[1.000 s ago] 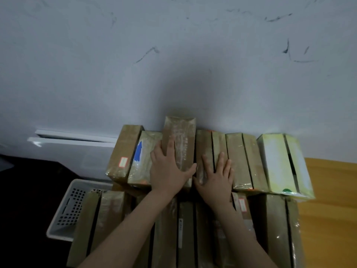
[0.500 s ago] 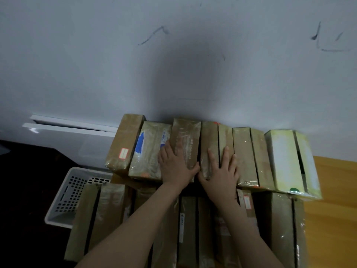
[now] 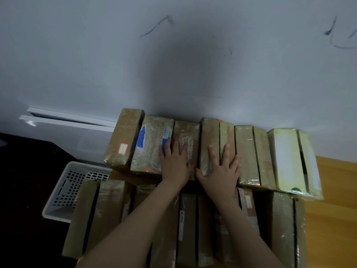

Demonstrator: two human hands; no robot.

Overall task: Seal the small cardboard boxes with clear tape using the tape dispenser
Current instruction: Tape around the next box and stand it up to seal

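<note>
1. A far row of boxes [image 3: 246, 151], brown and wrapped in shiny clear tape, stands side by side against the grey wall [image 3: 173, 55]; a near row of boxes [image 3: 280, 219] lies in front of it.
2. The left hand [image 3: 174, 165] lies flat, fingers straight, on the third box [image 3: 186, 132] from the left, its outer fingers reaching onto the blue-marked box [image 3: 152, 147] beside it.
3. The right hand [image 3: 222, 171] lies flat with fingers spread on the next box [image 3: 210, 136] to the right.
4. The thumbs are close together.
5. A pale yellow box [image 3: 286, 159] ends the far row on the right.
6. A white perforated basket [image 3: 65, 186] sits at the left; a wooden tabletop [image 3: 336, 209] shows at the right.
</note>
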